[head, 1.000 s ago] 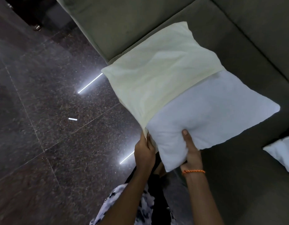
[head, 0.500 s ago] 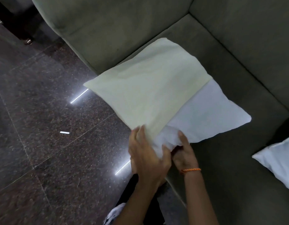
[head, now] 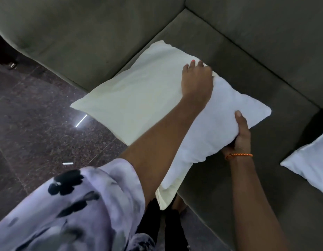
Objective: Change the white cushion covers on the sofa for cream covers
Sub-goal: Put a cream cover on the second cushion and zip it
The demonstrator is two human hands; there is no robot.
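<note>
Over on the far side of the cushion, the left hand [head: 197, 80] reached across the body and lay on the rim of the cream cover [head: 139, 105], fingers curled down onto the cloth right where cream met white; they looked to be gripping the cover's open edge, though the fingertips were hidden behind the knuckles and I could not say for sure whether they pinched it or only pressed. Nearer and to the right, the right hand [head: 242, 136], an orange thread at its wrist, clamped the bare end of the white cushion [head: 226, 116], thumb on top and fingers tucked out of sight beneath. That split made sense as I read it: one hand anchored the pad while the other drew the sleeve along it, so the pull had something to work against. The cushion lay flat on the grey sofa seat [head: 238, 57], in the corner by the armrest, with its near-left portion hanging out past the seat's front edge above the dark speckled floor [head: 39, 115]. Its long axis ran on a diagonal from the far left toward the near right: the closed cream end pointed left, toward the armrest and floor, and the uncovered white end pointed right along the seat. Roughly half the pad was sheathed, by my judgement, and a loose flap of cream hung down at the near edge beside the person's legs. Well apart, at the right margin, another white cushion [head: 309, 163] lay on the seat, uncovered.
</note>
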